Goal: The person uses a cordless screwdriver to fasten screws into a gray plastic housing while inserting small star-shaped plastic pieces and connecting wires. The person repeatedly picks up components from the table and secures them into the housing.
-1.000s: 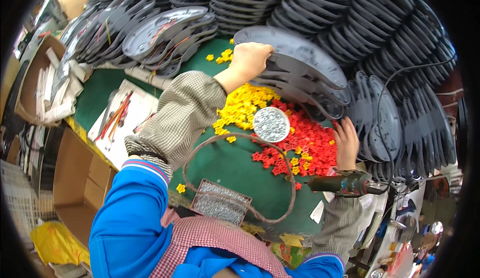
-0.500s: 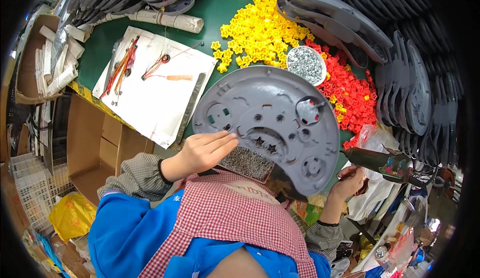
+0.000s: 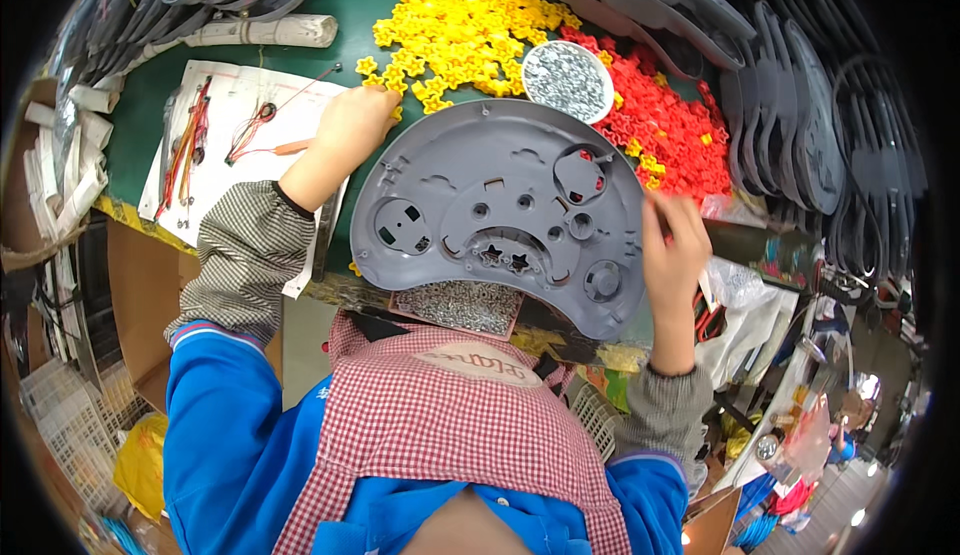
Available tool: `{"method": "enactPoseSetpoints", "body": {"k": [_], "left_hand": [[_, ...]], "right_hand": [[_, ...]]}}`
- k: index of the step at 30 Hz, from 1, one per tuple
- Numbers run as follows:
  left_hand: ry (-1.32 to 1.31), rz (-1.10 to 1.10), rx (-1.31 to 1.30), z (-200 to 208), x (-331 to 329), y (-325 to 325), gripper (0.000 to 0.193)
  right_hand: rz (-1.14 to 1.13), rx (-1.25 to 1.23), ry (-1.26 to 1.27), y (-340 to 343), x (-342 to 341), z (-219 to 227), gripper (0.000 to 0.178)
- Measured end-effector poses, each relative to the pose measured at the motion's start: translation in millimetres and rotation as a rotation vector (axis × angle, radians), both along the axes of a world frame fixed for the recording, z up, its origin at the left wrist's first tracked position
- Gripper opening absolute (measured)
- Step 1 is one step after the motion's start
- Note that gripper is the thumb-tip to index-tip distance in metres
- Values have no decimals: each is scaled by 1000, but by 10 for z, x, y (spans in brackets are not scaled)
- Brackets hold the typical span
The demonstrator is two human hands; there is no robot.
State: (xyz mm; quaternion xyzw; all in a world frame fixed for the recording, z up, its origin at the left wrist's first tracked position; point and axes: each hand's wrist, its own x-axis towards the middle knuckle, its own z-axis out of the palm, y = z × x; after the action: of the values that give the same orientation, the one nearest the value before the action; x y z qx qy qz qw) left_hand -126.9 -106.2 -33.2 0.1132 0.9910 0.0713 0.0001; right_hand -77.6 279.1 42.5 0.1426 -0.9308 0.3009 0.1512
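A grey curved plastic shell lies on the bench in front of me, its inner side up, with round recesses, posts and star-shaped holes. My left hand is beyond the shell's left edge, fingers curled down at the near edge of a pile of yellow star-shaped pieces; its fingertips are hidden. Beside the shell's right edge is my right hand, slightly blurred, fingers bent and apart, nothing visible in them. Red star-shaped pieces lie just beyond it. Red shows inside the shell's upper right recess.
A white bowl of small metal parts stands behind the shell; a tray of screws is at its near edge. Wires lie on a white board at left. Stacked grey shells and a dark green power tool are at right.
My left hand has gone from the shell's near left side up to the yellow pieces. My right hand has moved away from the power tool to the shell's right edge. The view has shifted.
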Motion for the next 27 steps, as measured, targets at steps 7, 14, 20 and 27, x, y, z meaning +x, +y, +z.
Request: {"method": "enactPoseSetpoints", "body": {"k": [7,14,20,27], "left_hand": [[35,-97,454,683,294,626,23],[-72,-1044,518,289,462,1019,10],[-119,-1020,605,137,482,962,11],[-50,-974,451,234,486,965,17]], "right_hand": [[-113,446,49,203,-1018,-499,23],[-187,504,-231,185,-1229,-598,23],[-120,488,-207,162,-1251,-751,23],[-185,329,-309,296,-1215,-776,19]]}}
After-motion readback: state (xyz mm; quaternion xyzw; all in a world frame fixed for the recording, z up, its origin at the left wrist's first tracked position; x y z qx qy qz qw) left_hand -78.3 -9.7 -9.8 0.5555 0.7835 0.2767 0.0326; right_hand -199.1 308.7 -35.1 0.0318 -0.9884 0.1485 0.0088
